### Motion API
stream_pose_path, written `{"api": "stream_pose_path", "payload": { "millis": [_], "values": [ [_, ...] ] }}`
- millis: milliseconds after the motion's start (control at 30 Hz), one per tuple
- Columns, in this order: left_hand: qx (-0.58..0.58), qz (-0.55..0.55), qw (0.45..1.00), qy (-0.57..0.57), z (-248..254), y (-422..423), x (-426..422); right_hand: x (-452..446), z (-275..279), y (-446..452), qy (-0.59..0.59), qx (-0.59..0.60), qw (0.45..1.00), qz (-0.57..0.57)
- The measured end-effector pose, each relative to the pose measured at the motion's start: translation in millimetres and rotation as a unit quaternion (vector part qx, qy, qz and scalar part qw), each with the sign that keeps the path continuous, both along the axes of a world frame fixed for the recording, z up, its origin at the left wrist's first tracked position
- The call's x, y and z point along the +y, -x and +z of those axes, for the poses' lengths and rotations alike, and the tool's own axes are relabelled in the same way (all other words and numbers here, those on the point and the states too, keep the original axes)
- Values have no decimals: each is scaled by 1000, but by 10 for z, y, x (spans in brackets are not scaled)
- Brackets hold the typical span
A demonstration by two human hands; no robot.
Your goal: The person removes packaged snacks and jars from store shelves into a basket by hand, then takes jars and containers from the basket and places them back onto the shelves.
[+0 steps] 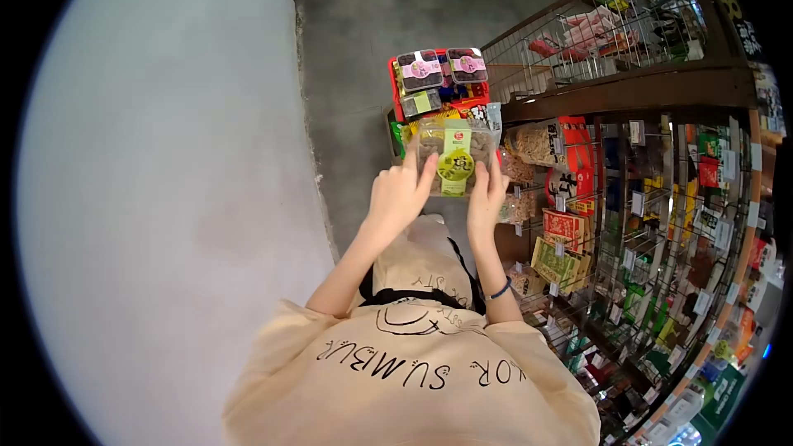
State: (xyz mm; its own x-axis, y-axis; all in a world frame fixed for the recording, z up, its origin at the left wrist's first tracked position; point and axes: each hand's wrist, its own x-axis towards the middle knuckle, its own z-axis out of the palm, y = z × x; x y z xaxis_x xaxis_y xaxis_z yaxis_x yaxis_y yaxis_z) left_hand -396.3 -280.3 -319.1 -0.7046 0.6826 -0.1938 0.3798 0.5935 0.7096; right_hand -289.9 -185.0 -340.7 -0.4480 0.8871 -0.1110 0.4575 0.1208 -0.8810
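Note:
Between my two hands is a clear plastic food box point(477, 139) with a green paper label down its middle; pale pieces show through the lid. My left hand point(398, 196) grips its left side, thumb on the front. On the right side, my right hand point(487, 196) holds it the same way; a dark band circles that wrist. Just beyond the box stands a red basket point(393, 74) filled with packaged goods. Two clear boxes of dark pieces with pink labels, a left one point(421, 70) and a right one point(467, 65), lie on top. A smaller green-labelled box point(422, 102) sits below them.
To my right, wire shelves point(611, 198) hold many bagged and boxed goods with price tags. Farther back is a wire rack bin point(595, 33) with pink packets. A pale wall point(165, 182) runs along my left. Grey floor point(347, 33) lies ahead.

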Motion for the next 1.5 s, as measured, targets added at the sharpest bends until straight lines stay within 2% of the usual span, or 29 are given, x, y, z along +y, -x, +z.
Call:
{"api": "stream_pose_path", "payload": {
  "millis": [67,233,300,333,367,500,567,667,767,967,1033,1167,1233,1300,1367,1400,1500],
  "values": [
    [-24,0,1000,-1,-123,140,-36,-7,-57,147,31,-24,999,11],
    [-65,4,998,23,-292,407,-160,-140,-292,447,-11,-33,999,26],
    [-44,15,998,47,-352,486,-229,-184,-388,540,-10,11,997,69],
    [-44,17,997,57,-378,527,-262,-214,-373,564,39,-20,996,76],
    [-36,11,998,59,-410,575,-297,-229,-420,617,40,-12,997,70],
    [-75,36,992,92,-460,677,-349,-271,-551,753,-11,-4,992,122],
    [-69,50,993,82,-520,687,-341,-285,-488,800,-40,-45,990,129],
    [-97,56,990,85,-518,686,-274,-189,-609,816,-14,-37,992,123],
    [-109,55,990,76,-701,685,-164,7,-691,833,14,-58,989,137],
    [-123,78,987,65,-953,873,245,439,-805,1018,-8,-91,988,128],
    [-118,91,987,58,-983,974,437,655,-929,1119,46,-70,988,133],
    [-121,111,984,69,-1148,1195,812,999,-1146,1413,25,-103,983,151],
    [-122,138,981,56,-1288,1268,961,1110,-1249,1555,-22,-124,980,154],
    [-142,155,975,67,-1434,1367,1068,1225,-1350,1698,-12,-127,979,156],
    [-100,165,980,40,-1537,1420,1155,1350,-1471,1809,-4,-130,976,173],
    [-139,164,975,52,-1618,1470,1191,1395,-1497,1858,8,-139,975,175],
    [-142,166,973,82,-1821,1569,1305,1483,-1617,1994,22,-153,972,176]
  ]
}}
